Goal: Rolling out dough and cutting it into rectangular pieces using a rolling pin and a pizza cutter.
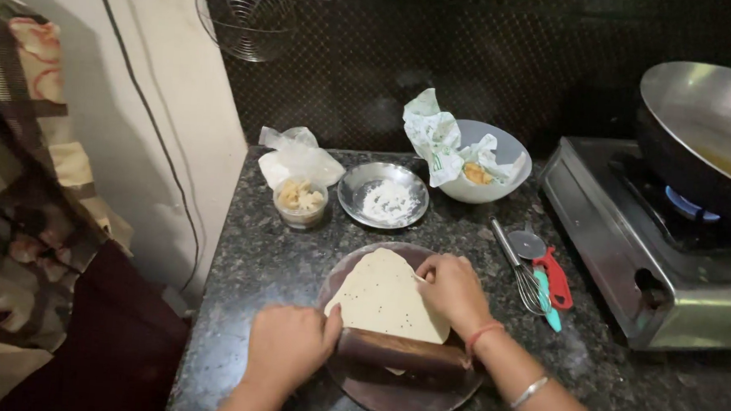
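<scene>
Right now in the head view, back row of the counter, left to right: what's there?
Crumpled clear plastic bag → small glass jar → steel plate of white flour → pale bowl with crumpled paper → gas stove → steel pan.

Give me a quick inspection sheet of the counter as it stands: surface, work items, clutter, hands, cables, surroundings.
Surface: dark speckled stone counter.
Work items: flat speckled dough sheet on a round board; wooden rolling pin across its near edge.
Clutter: steel plate of flour, small cup, plastic bag, bowl with paper, whisk, pastry wheel.
Hands: left hand and right hand both rest on the pin.
Cables: dark cable running down the wall.
Surroundings: gas stove with pan, wire basket, patterned cloth.
</scene>
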